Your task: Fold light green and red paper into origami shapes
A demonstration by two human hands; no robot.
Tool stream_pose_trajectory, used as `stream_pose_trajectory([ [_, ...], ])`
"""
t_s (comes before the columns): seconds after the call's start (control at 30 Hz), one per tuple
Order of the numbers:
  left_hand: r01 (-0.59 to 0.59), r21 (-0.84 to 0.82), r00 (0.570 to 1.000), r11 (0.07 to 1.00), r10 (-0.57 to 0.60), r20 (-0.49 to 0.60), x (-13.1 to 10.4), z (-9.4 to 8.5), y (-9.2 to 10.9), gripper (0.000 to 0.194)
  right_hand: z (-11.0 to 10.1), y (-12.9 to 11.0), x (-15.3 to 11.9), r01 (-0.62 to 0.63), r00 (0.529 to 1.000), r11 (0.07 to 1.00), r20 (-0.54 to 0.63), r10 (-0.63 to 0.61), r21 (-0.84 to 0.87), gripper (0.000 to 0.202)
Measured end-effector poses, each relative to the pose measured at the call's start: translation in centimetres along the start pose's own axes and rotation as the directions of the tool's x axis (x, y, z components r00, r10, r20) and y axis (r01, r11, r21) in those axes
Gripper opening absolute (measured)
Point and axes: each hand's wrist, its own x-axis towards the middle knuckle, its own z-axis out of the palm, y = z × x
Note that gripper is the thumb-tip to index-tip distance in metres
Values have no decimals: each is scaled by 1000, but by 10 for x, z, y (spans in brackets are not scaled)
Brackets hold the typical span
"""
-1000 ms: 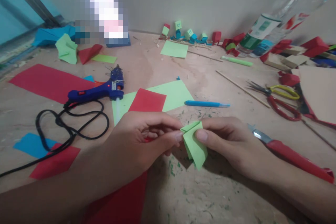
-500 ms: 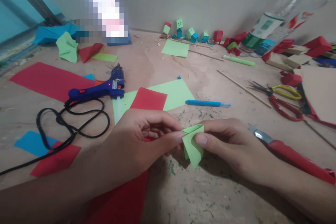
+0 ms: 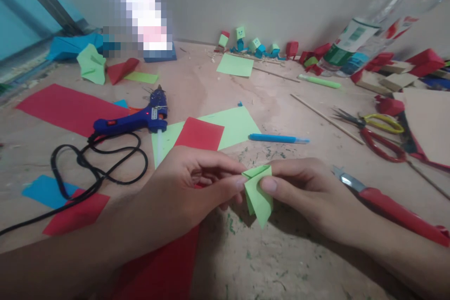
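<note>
A small folded piece of light green paper (image 3: 259, 199) is held up between both hands, its pointed end hanging down and its folded edge on top. My left hand (image 3: 197, 183) pinches the paper's upper left corner between thumb and fingers. On the other side, my right hand (image 3: 302, 190) grips it with the thumb on the near face; the fingers behind are partly hidden. Just beyond the left hand, a red paper square (image 3: 201, 134) lies over a larger light green sheet (image 3: 235, 124). Red paper (image 3: 165, 267) also lies under the left forearm.
A blue glue gun (image 3: 130, 122) with a looping black cord lies left. A blue pen (image 3: 277, 138), scissors (image 3: 372, 131) and a red-handled cutter (image 3: 390, 206) lie right. Small paper figures (image 3: 240, 37) line the wall near a plastic bottle (image 3: 348, 47).
The folded green paper has tilted slightly in my fingers, its lower tip swinging a little to the right. Both hands keep their grip.
</note>
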Motion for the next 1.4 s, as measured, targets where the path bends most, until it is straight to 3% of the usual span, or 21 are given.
stream_pose_trajectory([
  [0.67,-40,-6,999,999,40,-23,0,0,0,13,1,-1,-1,-3,999,999,38,1,51,16],
  [0.9,-26,-14,999,1000,26,-26,1,0,0,13,0,0,-1,-2,1000,1000,29,1,12,23],
  [1.1,16,-98,998,995,-10,62,1,-3,-4,11,-1,3,1,11,1000,1000,-9,-11,10,22],
  [1.4,-54,-47,999,997,53,-3,0,0,-1,13,0,1,0,13,1000,1000,-1,-13,-7,24],
])
